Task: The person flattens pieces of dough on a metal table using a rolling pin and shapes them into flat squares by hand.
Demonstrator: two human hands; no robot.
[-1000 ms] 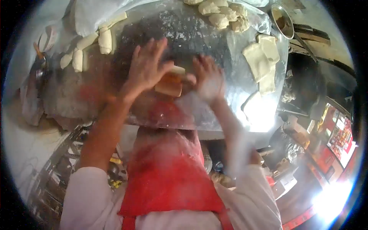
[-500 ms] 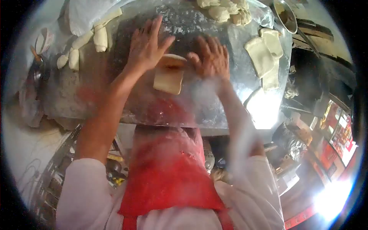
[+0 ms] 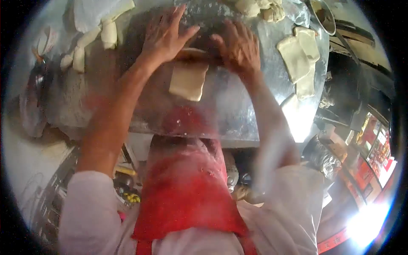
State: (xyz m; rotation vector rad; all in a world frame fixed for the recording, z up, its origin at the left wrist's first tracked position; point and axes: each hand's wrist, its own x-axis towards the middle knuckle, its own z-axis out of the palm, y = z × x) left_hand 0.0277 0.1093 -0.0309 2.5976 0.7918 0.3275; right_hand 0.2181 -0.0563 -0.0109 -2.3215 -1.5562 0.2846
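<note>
A flat, roughly rectangular piece of dough (image 3: 188, 80) lies on the metal work surface (image 3: 229, 110) in front of the red apron. Across its far end is a blurred dark brown bar, like a rolling pin (image 3: 197, 55), partly hidden between the hands. My left hand (image 3: 165, 38) is open at the bar's left end, palm down, with fingers spread and pointing away. On the right end lies my right hand (image 3: 239, 47), also open, its thumb toward the middle. Neither hand's fingers wrap round the bar.
Rolled dough pieces (image 3: 109, 35) lie at the back left beside plastic sheeting (image 3: 91, 15). Several dough lumps (image 3: 272, 12) sit at the back. Flattened dough sheets (image 3: 293, 57) overlap on the right, near a metal bowl (image 3: 323, 17) at the back right corner.
Both hands have moved away from the body, toward the back of the surface, along with the brown bar. More of the flat dough's near part now shows, and it looks longer than at first.
</note>
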